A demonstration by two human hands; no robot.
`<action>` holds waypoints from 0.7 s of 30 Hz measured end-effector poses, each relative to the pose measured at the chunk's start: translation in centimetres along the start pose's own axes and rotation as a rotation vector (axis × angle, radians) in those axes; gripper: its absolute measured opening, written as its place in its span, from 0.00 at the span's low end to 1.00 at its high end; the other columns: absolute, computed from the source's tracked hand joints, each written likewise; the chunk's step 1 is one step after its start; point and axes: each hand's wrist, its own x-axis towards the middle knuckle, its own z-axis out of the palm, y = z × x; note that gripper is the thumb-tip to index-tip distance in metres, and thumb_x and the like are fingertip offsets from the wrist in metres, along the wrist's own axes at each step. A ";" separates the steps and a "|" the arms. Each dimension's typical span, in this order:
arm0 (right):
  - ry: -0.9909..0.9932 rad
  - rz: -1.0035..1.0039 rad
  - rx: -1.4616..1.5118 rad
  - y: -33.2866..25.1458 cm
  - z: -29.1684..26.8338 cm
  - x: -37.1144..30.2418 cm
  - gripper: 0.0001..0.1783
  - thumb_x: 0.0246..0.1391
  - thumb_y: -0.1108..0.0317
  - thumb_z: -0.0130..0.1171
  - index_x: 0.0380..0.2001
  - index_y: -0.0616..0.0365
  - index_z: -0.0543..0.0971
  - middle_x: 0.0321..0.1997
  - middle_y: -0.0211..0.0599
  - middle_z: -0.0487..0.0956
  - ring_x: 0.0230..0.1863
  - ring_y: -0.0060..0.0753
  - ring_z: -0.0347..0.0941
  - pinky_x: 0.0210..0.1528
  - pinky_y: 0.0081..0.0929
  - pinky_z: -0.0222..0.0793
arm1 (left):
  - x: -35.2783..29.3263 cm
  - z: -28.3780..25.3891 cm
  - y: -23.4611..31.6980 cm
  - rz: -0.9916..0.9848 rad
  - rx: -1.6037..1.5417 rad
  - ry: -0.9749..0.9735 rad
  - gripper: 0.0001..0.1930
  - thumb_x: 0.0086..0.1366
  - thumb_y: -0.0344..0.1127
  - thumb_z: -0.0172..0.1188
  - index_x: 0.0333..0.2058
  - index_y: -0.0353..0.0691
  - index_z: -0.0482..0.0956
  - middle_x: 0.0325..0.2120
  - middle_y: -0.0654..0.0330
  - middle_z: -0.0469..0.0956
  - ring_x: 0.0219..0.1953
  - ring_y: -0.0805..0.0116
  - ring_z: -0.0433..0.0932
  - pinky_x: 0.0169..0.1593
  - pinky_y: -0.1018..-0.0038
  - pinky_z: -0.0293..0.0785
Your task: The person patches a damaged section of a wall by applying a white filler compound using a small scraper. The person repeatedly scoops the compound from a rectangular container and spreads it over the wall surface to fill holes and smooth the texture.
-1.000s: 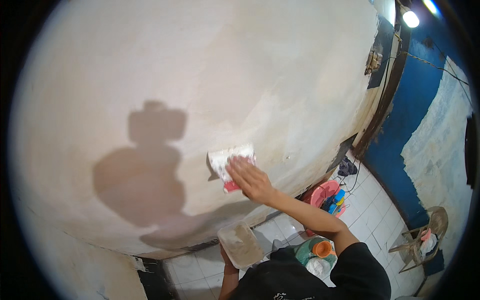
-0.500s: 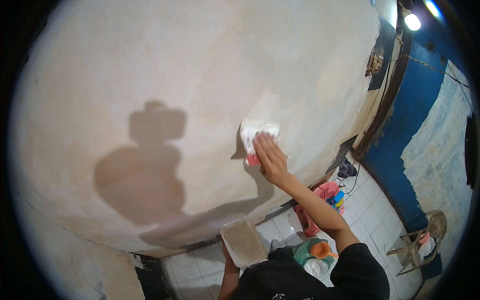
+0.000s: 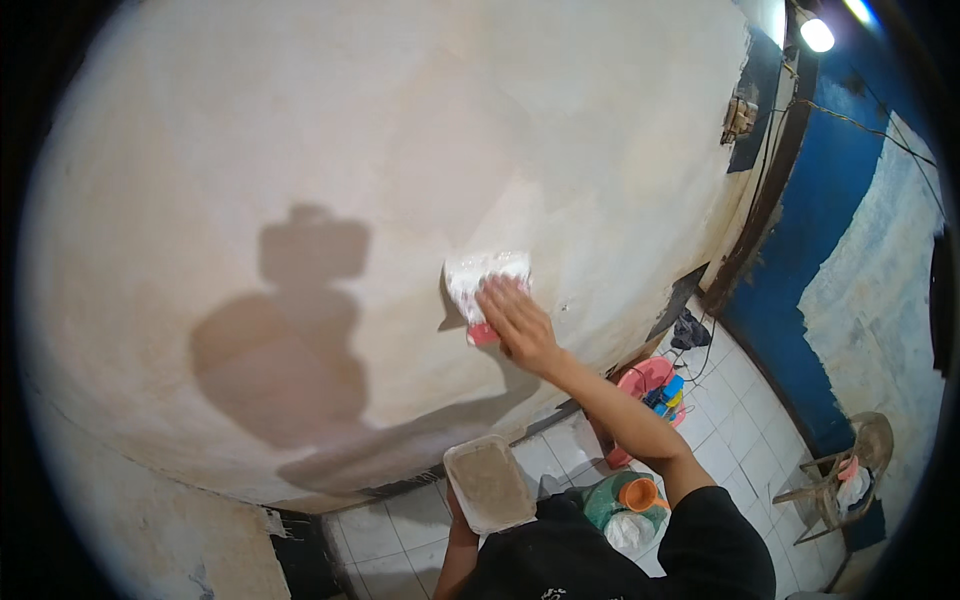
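Note:
My right hand [image 3: 518, 322] is closed on a putty scraper [image 3: 480, 334] with a red handle, its broad blade coated in white filler. Its far edge lies against the pale wall [image 3: 390, 130], around the middle of the view. Low in front of my body, a shallow rectangular tub [image 3: 488, 487], its inside coated greyish beige, rests in my left hand [image 3: 456, 503]. Most of that hand is hidden beneath and behind the tub, though its grip on the tub's left side partly shows.
On the white tiled floor [image 3: 390, 535] are a pink basin [image 3: 650, 374] with colourful items, a green container [image 3: 603, 497] holding an orange dipper [image 3: 640, 494], and a black bag [image 3: 689, 329]. A chair [image 3: 868, 450] stands right. Wires hang near a wall box [image 3: 739, 120].
My right hand and the scraper have slid left and slightly down along the wall. The tub in my left hand has hardly moved. My view has shifted slightly.

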 end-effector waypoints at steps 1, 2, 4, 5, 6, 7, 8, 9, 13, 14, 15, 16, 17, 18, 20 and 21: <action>0.036 0.040 0.057 -0.7 -0.9 -0.1 0.23 0.51 0.76 0.54 0.53 0.68 0.73 0.56 0.54 0.74 0.60 0.51 0.70 0.62 0.46 0.64 | -0.1 -0.1 0.1 0.006 -0.001 0.002 0.35 0.65 0.64 0.44 0.59 0.42 0.66 0.53 0.52 0.72 0.51 0.51 0.74 0.54 0.54 0.74; 0.071 0.080 0.115 -0.9 -1.6 -0.3 0.23 0.51 0.77 0.54 0.54 0.67 0.72 0.55 0.54 0.74 0.59 0.51 0.70 0.61 0.46 0.66 | -0.3 -0.2 0.3 0.009 -0.003 0.003 0.35 0.65 0.64 0.44 0.59 0.42 0.66 0.53 0.52 0.72 0.51 0.51 0.74 0.54 0.54 0.74; 0.237 0.087 -0.013 3.2 -3.7 0.9 0.25 0.50 0.80 0.54 0.54 0.68 0.71 0.56 0.54 0.74 0.58 0.53 0.71 0.60 0.46 0.67 | -0.1 0.3 0.1 0.002 -0.010 -0.011 0.35 0.65 0.64 0.44 0.59 0.42 0.66 0.52 0.52 0.72 0.51 0.51 0.74 0.54 0.54 0.74; 0.300 0.115 -0.118 6.0 -4.8 1.9 0.26 0.49 0.81 0.54 0.55 0.69 0.70 0.58 0.55 0.72 0.60 0.55 0.69 0.60 0.46 0.66 | -0.2 0.4 0.0 -0.001 -0.012 -0.011 0.35 0.65 0.64 0.44 0.59 0.42 0.66 0.52 0.52 0.73 0.51 0.51 0.74 0.54 0.54 0.74; 0.360 0.145 -0.229 8.3 -5.9 3.1 0.28 0.49 0.82 0.53 0.56 0.69 0.69 0.59 0.56 0.71 0.61 0.56 0.67 0.61 0.46 0.65 | -0.1 0.6 -0.1 -0.009 -0.011 -0.018 0.35 0.65 0.64 0.44 0.59 0.42 0.66 0.52 0.52 0.73 0.51 0.51 0.75 0.54 0.54 0.74; 0.388 0.232 -0.235 9.5 -6.1 4.1 0.30 0.46 0.84 0.53 0.57 0.69 0.69 0.60 0.56 0.69 0.62 0.56 0.65 0.62 0.44 0.64 | 0.0 0.8 -0.2 -0.018 -0.010 -0.021 0.35 0.65 0.64 0.44 0.59 0.42 0.66 0.52 0.52 0.73 0.51 0.51 0.75 0.54 0.54 0.74; 0.417 0.318 -0.238 10.2 -6.1 4.9 0.32 0.44 0.86 0.53 0.58 0.69 0.68 0.62 0.56 0.68 0.63 0.56 0.64 0.64 0.42 0.62 | 0.1 1.0 -0.2 -0.023 -0.008 -0.027 0.35 0.65 0.64 0.44 0.59 0.42 0.66 0.52 0.52 0.73 0.51 0.51 0.75 0.53 0.54 0.74; 0.413 0.251 -0.262 11.3 -4.6 4.1 0.34 0.41 0.86 0.53 0.58 0.68 0.68 0.63 0.56 0.66 0.65 0.57 0.62 0.65 0.42 0.60 | 0.4 1.4 -0.7 -0.033 -0.011 -0.035 0.35 0.65 0.64 0.44 0.59 0.42 0.66 0.52 0.52 0.73 0.51 0.51 0.75 0.53 0.54 0.74; 0.242 0.151 -0.002 1.5 2.2 0.8 0.32 0.41 0.84 0.49 0.56 0.70 0.70 0.59 0.59 0.70 0.62 0.57 0.66 0.65 0.50 0.59 | 0.9 0.9 -0.3 0.048 -0.023 0.044 0.33 0.65 0.62 0.44 0.58 0.42 0.68 0.50 0.52 0.75 0.48 0.50 0.76 0.52 0.53 0.75; 0.178 0.140 0.080 -0.5 2.2 0.0 0.31 0.41 0.83 0.49 0.55 0.70 0.70 0.58 0.59 0.71 0.61 0.57 0.67 0.65 0.50 0.59 | 1.4 0.9 -0.3 0.048 -0.023 0.047 0.33 0.66 0.62 0.44 0.58 0.42 0.68 0.50 0.52 0.75 0.48 0.51 0.76 0.52 0.53 0.75; 0.101 0.139 0.140 -2.2 1.6 -0.3 0.31 0.41 0.83 0.51 0.55 0.70 0.70 0.58 0.58 0.71 0.62 0.56 0.66 0.65 0.50 0.59 | 1.7 0.7 0.1 0.062 -0.025 0.052 0.32 0.66 0.62 0.44 0.57 0.42 0.68 0.50 0.52 0.75 0.48 0.51 0.76 0.52 0.53 0.75; 0.024 0.127 0.200 -3.2 0.5 0.2 0.32 0.41 0.84 0.52 0.55 0.70 0.69 0.59 0.58 0.71 0.63 0.55 0.65 0.65 0.50 0.59 | 2.0 0.7 0.4 0.067 -0.031 0.047 0.32 0.66 0.61 0.44 0.57 0.42 0.68 0.49 0.52 0.75 0.48 0.51 0.76 0.51 0.53 0.75; 0.091 0.099 0.199 -3.0 -0.5 1.1 0.30 0.43 0.83 0.53 0.55 0.70 0.70 0.58 0.57 0.71 0.62 0.55 0.66 0.65 0.49 0.60 | 2.0 0.5 0.8 0.072 -0.041 0.043 0.32 0.66 0.61 0.44 0.57 0.42 0.68 0.49 0.52 0.75 0.48 0.51 0.76 0.51 0.53 0.75; 0.139 0.101 0.140 -1.7 -2.3 2.6 0.27 0.45 0.82 0.53 0.54 0.70 0.71 0.57 0.57 0.72 0.61 0.55 0.67 0.64 0.49 0.61 | 2.2 0.5 0.9 0.072 -0.052 0.036 0.32 0.66 0.61 0.44 0.57 0.42 0.68 0.49 0.52 0.75 0.48 0.51 0.77 0.51 0.53 0.75; 0.360 0.070 -0.022 3.1 -4.9 6.7 0.28 0.43 0.83 0.53 0.53 0.71 0.72 0.55 0.57 0.73 0.60 0.56 0.69 0.63 0.50 0.62 | 2.4 0.4 1.0 0.077 -0.074 0.033 0.31 0.66 0.61 0.44 0.57 0.42 0.69 0.49 0.53 0.75 0.47 0.51 0.77 0.51 0.52 0.75; 0.409 0.062 -0.136 5.2 -6.4 9.2 0.30 0.42 0.84 0.52 0.54 0.71 0.71 0.55 0.58 0.73 0.60 0.57 0.68 0.63 0.50 0.62 | 2.3 0.2 1.1 0.081 -0.079 0.036 0.31 0.66 0.60 0.44 0.56 0.42 0.69 0.49 0.53 0.75 0.47 0.51 0.77 0.51 0.52 0.75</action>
